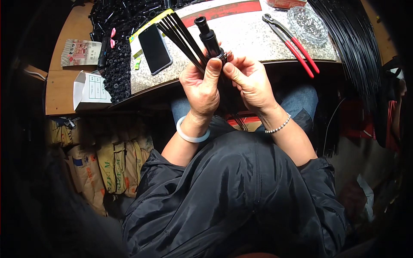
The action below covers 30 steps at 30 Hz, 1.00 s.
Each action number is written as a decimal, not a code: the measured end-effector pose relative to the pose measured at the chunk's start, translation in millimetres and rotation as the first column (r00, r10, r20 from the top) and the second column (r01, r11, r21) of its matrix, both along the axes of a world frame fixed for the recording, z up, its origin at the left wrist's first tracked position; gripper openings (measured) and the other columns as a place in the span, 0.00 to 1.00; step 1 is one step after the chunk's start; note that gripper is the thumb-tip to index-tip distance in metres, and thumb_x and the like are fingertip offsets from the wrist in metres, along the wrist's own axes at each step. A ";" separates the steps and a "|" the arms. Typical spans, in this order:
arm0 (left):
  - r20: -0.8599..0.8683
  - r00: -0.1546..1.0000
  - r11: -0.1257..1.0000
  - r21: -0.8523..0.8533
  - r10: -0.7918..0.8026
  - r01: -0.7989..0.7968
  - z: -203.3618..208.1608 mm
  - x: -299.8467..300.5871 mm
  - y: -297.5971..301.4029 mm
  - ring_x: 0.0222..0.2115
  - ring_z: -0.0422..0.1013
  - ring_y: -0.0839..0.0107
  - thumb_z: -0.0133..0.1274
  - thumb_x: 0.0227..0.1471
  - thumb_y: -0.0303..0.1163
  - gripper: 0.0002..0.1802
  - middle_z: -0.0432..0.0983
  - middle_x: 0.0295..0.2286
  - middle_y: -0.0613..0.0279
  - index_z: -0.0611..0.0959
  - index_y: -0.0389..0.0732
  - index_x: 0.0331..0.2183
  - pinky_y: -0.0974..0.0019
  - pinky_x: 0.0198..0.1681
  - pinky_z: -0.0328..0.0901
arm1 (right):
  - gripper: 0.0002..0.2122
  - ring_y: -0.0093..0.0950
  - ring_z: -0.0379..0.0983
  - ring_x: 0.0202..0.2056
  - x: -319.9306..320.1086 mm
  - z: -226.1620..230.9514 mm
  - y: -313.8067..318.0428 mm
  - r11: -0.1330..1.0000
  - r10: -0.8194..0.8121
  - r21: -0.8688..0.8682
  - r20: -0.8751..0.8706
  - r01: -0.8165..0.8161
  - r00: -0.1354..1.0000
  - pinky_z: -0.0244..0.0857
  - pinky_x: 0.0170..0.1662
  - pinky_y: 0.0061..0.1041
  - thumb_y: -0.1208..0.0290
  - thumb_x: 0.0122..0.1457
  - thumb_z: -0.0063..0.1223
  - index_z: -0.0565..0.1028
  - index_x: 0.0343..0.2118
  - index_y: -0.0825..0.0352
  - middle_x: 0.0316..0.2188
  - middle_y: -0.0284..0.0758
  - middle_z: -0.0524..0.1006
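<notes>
Two hands meet above the lap, at the near edge of the stone-topped table [254, 41]. Left hand [201, 88] wrapped around a fan of thin black rods [180, 34], thumb pressed upward. Right hand [249, 81] pinches, fingertips together, at the base of a black cylindrical tube [210, 38]; exact contact possibly hidden. Phone [155, 48] and red-handled pincers [292, 43] lie on the table.

Black tubular handle [209, 38] upright, thin black ribs [180, 34] fanned up-left, above table edge.
</notes>
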<state>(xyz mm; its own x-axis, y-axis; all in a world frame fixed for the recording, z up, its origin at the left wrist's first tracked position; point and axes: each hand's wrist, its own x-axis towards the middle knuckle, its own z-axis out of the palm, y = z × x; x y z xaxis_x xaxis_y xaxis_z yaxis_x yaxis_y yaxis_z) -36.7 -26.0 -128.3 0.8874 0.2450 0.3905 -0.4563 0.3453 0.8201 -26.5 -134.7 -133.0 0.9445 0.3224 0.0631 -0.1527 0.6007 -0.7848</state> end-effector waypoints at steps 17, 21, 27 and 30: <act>-0.046 0.990 0.991 -0.030 -0.133 0.131 -5.4 1.7 3.4 0.38 0.71 0.74 0.53 0.52 0.40 0.21 0.76 0.36 0.61 0.76 0.35 0.43 0.70 0.46 0.63 | 0.08 0.15 0.65 0.27 23.7 -18.8 -11.9 0.954 0.274 0.147 -0.064 -0.262 0.960 0.59 0.33 0.15 0.67 0.56 0.54 0.74 0.28 0.67 0.25 0.25 0.72; -0.056 0.982 0.983 0.010 -0.182 0.183 0.2 1.8 2.6 0.37 0.71 0.75 0.50 0.54 0.44 0.23 0.76 0.35 0.61 0.75 0.34 0.44 0.71 0.45 0.63 | 0.09 0.13 0.60 0.24 27.0 -9.5 -14.3 0.968 0.250 0.004 0.004 -0.250 0.968 0.54 0.28 0.12 0.64 0.54 0.57 0.73 0.29 0.65 0.21 0.23 0.69; 0.006 0.963 0.954 -0.131 -0.270 0.269 10.2 14.3 16.1 0.29 0.73 0.69 0.46 0.54 0.49 0.32 0.75 0.28 0.57 0.70 0.27 0.45 0.68 0.35 0.69 | 0.21 0.18 0.67 0.37 -10.0 -32.9 15.9 0.995 -0.001 -0.095 0.150 0.016 0.989 0.62 0.44 0.19 0.61 0.49 0.62 0.70 0.39 0.71 0.35 0.31 0.74; 0.054 0.954 0.950 -0.097 -0.294 0.298 24.2 17.4 28.9 0.26 0.68 0.70 0.43 0.54 0.54 0.36 0.69 0.26 0.62 0.64 0.29 0.49 0.57 0.41 0.66 | 0.16 0.15 0.61 0.23 -20.4 -38.4 5.5 0.803 0.259 -0.588 0.201 -0.095 0.945 0.62 0.28 0.19 0.64 0.51 0.61 0.71 0.34 0.71 0.20 0.31 0.73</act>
<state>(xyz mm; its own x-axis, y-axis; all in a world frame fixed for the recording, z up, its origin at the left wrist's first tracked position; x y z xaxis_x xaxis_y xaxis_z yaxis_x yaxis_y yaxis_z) -19.3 2.9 -104.0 0.9111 0.0144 0.4120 -0.3510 0.5514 0.7569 -46.9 -129.2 -171.4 0.8418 0.5375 0.0493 0.0445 0.0219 -0.9988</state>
